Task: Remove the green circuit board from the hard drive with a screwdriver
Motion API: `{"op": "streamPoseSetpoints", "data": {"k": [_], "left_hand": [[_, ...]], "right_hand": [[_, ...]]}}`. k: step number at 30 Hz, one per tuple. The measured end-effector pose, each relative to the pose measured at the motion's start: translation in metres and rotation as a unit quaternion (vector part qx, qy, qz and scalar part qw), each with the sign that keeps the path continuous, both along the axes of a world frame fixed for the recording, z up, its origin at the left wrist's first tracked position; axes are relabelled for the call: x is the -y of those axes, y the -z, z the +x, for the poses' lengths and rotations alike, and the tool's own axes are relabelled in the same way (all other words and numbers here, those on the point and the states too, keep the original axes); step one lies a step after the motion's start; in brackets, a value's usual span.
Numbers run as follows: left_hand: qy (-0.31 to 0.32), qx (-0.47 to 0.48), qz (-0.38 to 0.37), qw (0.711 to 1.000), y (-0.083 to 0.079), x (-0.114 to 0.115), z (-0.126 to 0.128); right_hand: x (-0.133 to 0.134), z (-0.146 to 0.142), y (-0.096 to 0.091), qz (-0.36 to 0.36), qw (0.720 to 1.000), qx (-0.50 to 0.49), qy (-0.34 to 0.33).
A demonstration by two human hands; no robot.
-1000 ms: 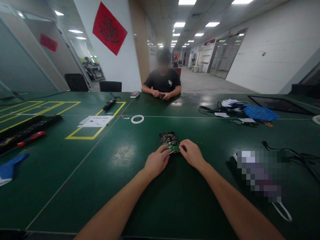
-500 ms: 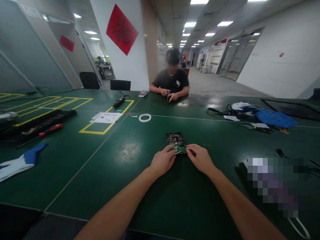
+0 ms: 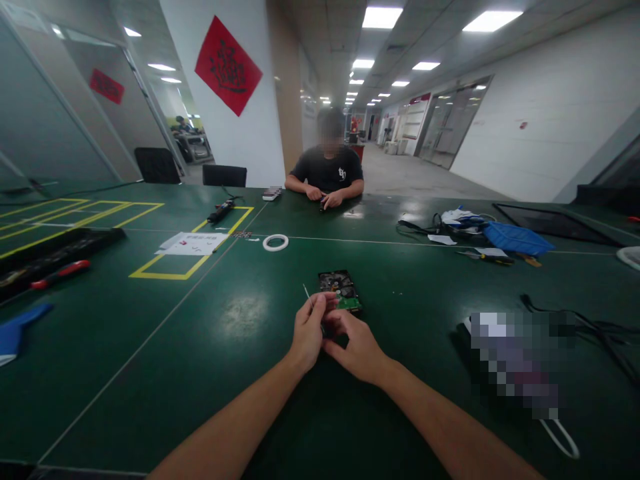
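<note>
A hard drive (image 3: 336,279) with a green circuit board (image 3: 351,304) at its near end lies on the green table, just beyond my hands. My left hand (image 3: 309,330) is closed around a slim screwdriver-like tool (image 3: 307,293), whose thin pale shaft points up and to the left. Close against it, my right hand (image 3: 356,343) has its thumb and fingers curled about the tool's dark lower end, which is mostly hidden between the hands. Neither hand appears to hold the drive.
Beyond the drive lies a white tape roll (image 3: 275,243); papers (image 3: 195,244) rest in a yellow-taped frame. A red-handled tool (image 3: 61,274) and blue-white glove (image 3: 15,333) are left. A blue tray (image 3: 517,238) and blurred-out object (image 3: 515,363) are right. A person (image 3: 326,170) sits opposite.
Both hands have come off the hard drive's circuit board and drawn back toward me, meeting near its lower left. The thin tool now shows in my left hand. The view has shifted rightward.
</note>
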State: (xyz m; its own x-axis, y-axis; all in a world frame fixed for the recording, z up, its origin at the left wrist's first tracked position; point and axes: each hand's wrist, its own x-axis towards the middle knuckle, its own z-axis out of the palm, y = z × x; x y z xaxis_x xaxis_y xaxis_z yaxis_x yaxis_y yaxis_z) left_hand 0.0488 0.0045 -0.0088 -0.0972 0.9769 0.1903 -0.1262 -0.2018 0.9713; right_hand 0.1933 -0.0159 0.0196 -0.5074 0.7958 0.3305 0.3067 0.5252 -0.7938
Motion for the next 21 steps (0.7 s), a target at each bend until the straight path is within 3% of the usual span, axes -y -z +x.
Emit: {"op": "streamPoseSetpoints", "data": {"k": [2,5,9,12,16,21], "left_hand": [[0.011,-0.029,0.012,0.999,0.001,0.002,0.000],[0.012,-0.170,0.083,0.982,-0.001,0.005,-0.005],[-0.018,-0.363,0.195,0.911,0.001,0.001,-0.009],[-0.003,-0.456,0.245,0.855,0.006,-0.007,-0.009],[0.000,-0.527,0.250,0.812,0.011,-0.016,-0.007],[-0.003,-0.552,0.242,0.798,0.012,-0.017,-0.009]], "right_hand": [[-0.002,-0.001,0.000,0.000,1.000,-0.007,0.021],[-0.015,0.018,-0.005,0.058,0.992,-0.012,0.113],[-0.040,0.059,-0.014,0.152,0.946,-0.066,0.280],[-0.052,0.085,-0.018,0.166,0.910,-0.090,0.369],[-0.055,0.094,-0.022,0.195,0.898,-0.038,0.393],[-0.057,0.084,-0.017,0.244,0.900,-0.024,0.362]]}}
